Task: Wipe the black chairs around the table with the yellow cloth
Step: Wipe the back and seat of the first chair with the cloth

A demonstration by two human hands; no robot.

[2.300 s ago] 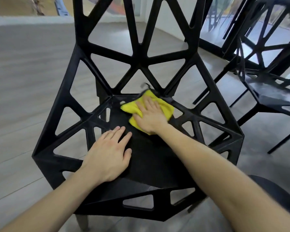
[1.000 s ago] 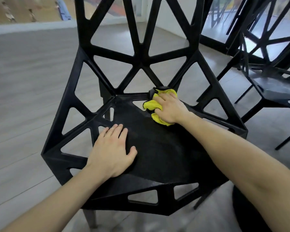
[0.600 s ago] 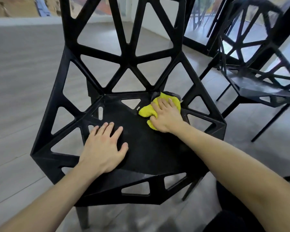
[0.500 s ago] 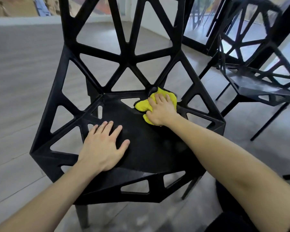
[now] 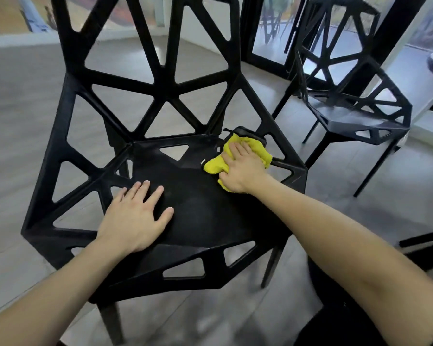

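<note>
1. Chair (image 5: 205, 221) number one is black and stands close in front of the person, on the grey floor (image 5: 18, 101).
2. On the front left part of the seat lies the left hand (image 5: 135, 218). Its fingers (image 5: 141, 189) are straight and spread, flat on the seat, holding nothing.
3. Farther back, at the right rear corner of the seat, the right hand (image 5: 241, 168) presses down on the yellow cloth (image 5: 214, 166). The fingers lie mostly straight over the bunched cloth, and the thumb tucks into it.
4. Behind the cloth rises the chair back, made of black bars with triangle holes.
5. Far off to the right stands a second black chair (image 5: 355, 116), well apart from the first.
</note>
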